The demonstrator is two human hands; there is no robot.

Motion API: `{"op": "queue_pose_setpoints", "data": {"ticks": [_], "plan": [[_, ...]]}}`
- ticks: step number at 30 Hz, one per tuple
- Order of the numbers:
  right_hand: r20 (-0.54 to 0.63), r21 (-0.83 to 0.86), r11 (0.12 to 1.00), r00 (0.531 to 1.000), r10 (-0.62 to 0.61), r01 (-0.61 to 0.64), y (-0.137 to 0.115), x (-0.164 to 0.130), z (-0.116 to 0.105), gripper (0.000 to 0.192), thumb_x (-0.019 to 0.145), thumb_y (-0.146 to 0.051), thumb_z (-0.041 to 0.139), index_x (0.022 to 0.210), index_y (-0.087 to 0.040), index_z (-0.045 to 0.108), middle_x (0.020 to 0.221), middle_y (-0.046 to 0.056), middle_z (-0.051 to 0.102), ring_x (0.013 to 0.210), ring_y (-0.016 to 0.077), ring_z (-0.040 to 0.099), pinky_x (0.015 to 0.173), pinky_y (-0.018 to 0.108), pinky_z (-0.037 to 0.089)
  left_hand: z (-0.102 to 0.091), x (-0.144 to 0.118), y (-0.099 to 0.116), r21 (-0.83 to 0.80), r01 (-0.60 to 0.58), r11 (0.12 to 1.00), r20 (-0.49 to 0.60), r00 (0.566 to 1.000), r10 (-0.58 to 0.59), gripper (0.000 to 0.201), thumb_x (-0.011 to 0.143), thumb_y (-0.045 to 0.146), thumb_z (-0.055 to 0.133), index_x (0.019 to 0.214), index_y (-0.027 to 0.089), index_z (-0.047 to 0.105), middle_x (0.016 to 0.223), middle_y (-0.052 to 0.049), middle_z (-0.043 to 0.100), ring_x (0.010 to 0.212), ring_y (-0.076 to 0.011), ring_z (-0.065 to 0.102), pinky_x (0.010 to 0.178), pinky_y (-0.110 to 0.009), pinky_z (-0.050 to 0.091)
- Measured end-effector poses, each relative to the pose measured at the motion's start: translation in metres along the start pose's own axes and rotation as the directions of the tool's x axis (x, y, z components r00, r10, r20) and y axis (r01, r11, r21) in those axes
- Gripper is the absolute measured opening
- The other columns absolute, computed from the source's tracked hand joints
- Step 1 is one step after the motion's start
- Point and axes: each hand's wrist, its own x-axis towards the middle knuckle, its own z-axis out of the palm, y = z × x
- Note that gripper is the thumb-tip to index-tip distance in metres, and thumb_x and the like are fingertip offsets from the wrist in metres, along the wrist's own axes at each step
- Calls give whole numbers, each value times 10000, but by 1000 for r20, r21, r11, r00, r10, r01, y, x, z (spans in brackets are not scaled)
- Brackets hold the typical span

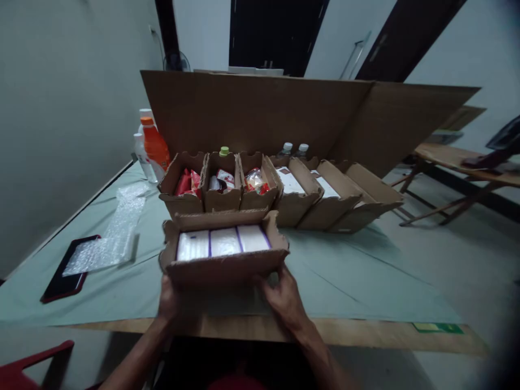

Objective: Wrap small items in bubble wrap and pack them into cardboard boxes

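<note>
head view: a pair of hands is at a cardboard box (227, 268), which sits just beyond the fingertips and spans the gap between them. the right hand (282, 298) grips its near right corner, with thumb and fingers spread along the lower edge. the left hand (167, 298) is against the near left corner, but it is blurred and its fingers are largely hidden, so how tightly they close cannot be told. inside the box, ahead of the fingers, three white packs (225, 244) with purple edges lie side by side. farther past the fingertips stands a row of boxes (294, 214), some with red packets (189, 181), backed by a tall cardboard panel (260, 114). out to the left of the left fingers, bubble wrap (116, 238) lies partly over a phone (67, 273).

to handle the box well, both hands would best support it evenly, low at the corners, so that it stays level and the packs do not slide. the fingers should press lightly, since cardboard walls can buckle, and keep the far wall from bumping the row just ahead.
</note>
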Motion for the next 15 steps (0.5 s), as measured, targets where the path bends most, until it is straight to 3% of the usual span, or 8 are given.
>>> {"op": "queue_pose_setpoints", "data": {"ticks": [3,6,10,15], "plan": [[-141,-54,997,989,39,-47,21,23,-18,450,790,-462,685,1146,-187,650,1034,114,744,921,283,687,844,414,562,56,37,4,10,-67,998,103,993,65,557,871,642,536,1160,189,684,1152,-89,726,1285,-302,572,1116,-426,467],[-151,-64,991,983,104,-115,49,30,-30,555,823,-495,626,1258,-150,614,1133,157,737,999,302,691,868,440,553,84,49,5,45,-113,993,215,971,101,628,952,637,421,1363,187,573,1436,-116,592,1387,-265,503,1176,-420,394],[-89,-51,983,981,170,-175,76,18,-33,647,868,-498,585,1399,-130,544,1321,197,671,1161,310,660,901,440,552,72,22,0,156,-89,984,251,967,48,621,968,573,468,1478,219,451,1545,-147,483,1431,-281,462,1187,-470,367],[-65,-97,979,983,171,-177,76,22,-29,587,892,-474,568,1370,-134,586,1294,184,693,927,270,720,816,429,582,68,-14,-9,210,-89,974,377,926,3,735,891,395,641,1553,288,338,1594,-118,423,1465,-295,416,1166,-468,400]]}}
